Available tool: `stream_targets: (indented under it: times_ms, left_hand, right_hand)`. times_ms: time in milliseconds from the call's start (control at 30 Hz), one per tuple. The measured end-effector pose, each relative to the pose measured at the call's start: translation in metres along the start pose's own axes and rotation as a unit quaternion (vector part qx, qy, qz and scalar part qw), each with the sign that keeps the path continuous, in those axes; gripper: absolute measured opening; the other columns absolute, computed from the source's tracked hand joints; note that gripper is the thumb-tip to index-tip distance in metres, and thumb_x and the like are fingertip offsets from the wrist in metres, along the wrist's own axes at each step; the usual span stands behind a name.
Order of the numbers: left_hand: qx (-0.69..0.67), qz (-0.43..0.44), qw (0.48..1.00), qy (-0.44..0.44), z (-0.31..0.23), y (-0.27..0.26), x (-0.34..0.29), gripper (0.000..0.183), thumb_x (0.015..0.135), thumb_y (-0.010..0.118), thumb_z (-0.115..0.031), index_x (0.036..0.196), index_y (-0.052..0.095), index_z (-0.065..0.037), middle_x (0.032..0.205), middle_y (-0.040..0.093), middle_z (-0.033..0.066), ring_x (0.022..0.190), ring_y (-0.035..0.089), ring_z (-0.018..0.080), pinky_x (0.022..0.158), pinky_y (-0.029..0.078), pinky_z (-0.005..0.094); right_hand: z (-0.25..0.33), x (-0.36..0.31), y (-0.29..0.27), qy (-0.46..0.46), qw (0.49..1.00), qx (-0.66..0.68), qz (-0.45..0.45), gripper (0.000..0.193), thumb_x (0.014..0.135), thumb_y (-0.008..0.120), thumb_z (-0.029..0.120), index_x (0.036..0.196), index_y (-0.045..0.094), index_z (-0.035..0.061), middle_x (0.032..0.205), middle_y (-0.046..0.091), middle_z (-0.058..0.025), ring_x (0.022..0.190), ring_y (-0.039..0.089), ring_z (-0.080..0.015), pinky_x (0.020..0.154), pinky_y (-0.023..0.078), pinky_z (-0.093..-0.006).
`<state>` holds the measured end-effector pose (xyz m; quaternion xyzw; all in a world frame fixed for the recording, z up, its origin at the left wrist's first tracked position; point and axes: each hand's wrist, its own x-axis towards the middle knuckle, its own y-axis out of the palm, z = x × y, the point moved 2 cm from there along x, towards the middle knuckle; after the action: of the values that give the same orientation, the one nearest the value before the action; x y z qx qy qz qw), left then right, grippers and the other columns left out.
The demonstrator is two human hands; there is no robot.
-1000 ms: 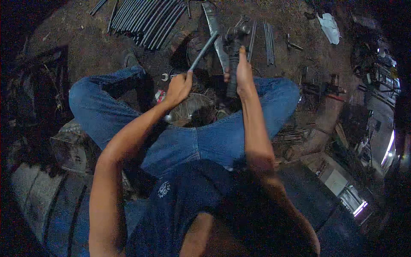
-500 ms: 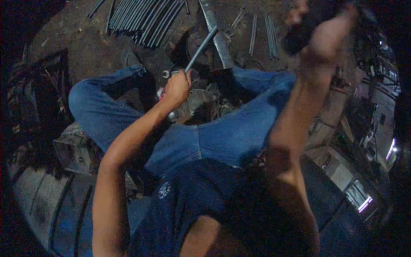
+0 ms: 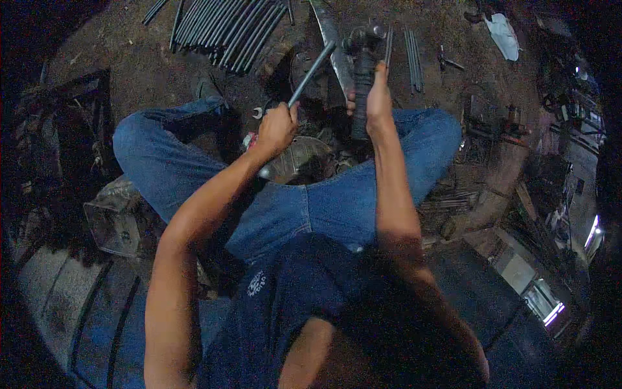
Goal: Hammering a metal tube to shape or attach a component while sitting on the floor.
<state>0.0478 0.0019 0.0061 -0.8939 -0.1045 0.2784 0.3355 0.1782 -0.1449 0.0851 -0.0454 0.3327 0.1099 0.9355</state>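
My left hand [image 3: 277, 128] is closed around a grey metal rod [image 3: 312, 72], which slants up and to the right from my fist. My right hand [image 3: 378, 100] grips a hammer [image 3: 363, 76] by its dark, wrapped handle. The hammer's head [image 3: 364, 37] is at the far end, a little right of the rod's upper tip and apart from it in the picture. Between my bent legs, under the left hand, lies a rounded metal piece [image 3: 289, 162]. What the rod's lower end rests on is hidden by my left hand.
A row of many metal rods [image 3: 227, 32] lies on the dirt floor at the far left, with several more rods [image 3: 413, 61] at right. A long flat metal strip [image 3: 332, 55] runs between them. An open-end wrench [image 3: 258, 113] and a white scrap [image 3: 503, 37] are visible.
My right hand, blurred and raised at the upper right before, has come down and left with the hammer, close to the rod. My left hand still holds the rod in nearly the same place.
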Motion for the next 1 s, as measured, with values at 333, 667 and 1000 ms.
stream_targets:
  times_ms: [333, 667, 1000]
  left_hand:
    - [-0.043, -0.019, 0.997, 0.067, 0.003, -0.003, -0.007, 0.041, 0.092, 0.042, -0.03, 0.081, 0.057, 0.007, 0.077, 0.059, 0.0325, 0.075, 0.057, 0.0491, 0.07, 0.045, 0.0532]
    - [0.068, -0.004, 0.997, 0.026, -0.002, 0.001, -0.007, 0.036, 0.094, 0.041, -0.029, 0.087, 0.049, 0.005, 0.076, 0.059, 0.0311, 0.073, 0.058, 0.0486, 0.068, 0.046, 0.0549]
    - [0.058, -0.053, 0.996, 0.049, -0.009, -0.007, -0.005, 0.038, 0.094, 0.041, -0.029, 0.084, 0.05, 0.006, 0.074, 0.059, 0.0313, 0.073, 0.059, 0.0478, 0.066, 0.047, 0.0549]
  right_hand:
    - [-0.034, -0.004, 0.0, 0.083, 0.995, -0.005, -0.055, 0.058, 0.089, 0.034, 0.061, 0.078, 0.054, 0.0083, 0.054, 0.048, -0.0034, 0.042, 0.047, -0.0141, 0.041, 0.04, -0.0296]
    - [0.152, -0.031, -0.017, -0.27, 0.962, -0.019, 0.028, 0.067, 0.088, 0.026, 0.067, 0.087, 0.052, 0.0054, 0.063, 0.054, -0.0045, 0.048, 0.051, -0.0149, 0.047, 0.043, -0.0291]
    - [0.041, 0.0, 0.021, 0.01, 0.999, 0.044, 0.004, 0.056, 0.094, 0.023, 0.055, 0.091, 0.054, 0.0082, 0.058, 0.051, -0.0052, 0.045, 0.047, -0.0169, 0.042, 0.04, -0.0314]
